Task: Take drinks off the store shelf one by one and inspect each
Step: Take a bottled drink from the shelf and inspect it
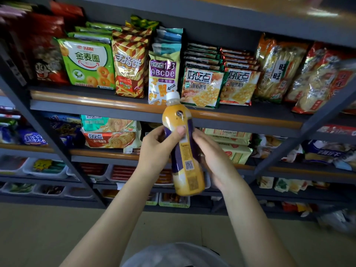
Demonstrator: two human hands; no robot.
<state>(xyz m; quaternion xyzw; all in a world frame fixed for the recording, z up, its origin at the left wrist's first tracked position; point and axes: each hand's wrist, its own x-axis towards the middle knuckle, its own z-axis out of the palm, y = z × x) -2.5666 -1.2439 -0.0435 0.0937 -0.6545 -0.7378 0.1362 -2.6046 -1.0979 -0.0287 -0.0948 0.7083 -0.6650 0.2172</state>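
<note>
Head view: inspection step. Left hand (157,149) grips bottle (183,149), thumb on label; right hand (212,160) fingers curl behind it. Next, probably: reshelve bottle.

green snack bag (87,63) | striped snack bag (129,67) | cracker packs (202,86) | trays (46,168) on lower tier
</note>
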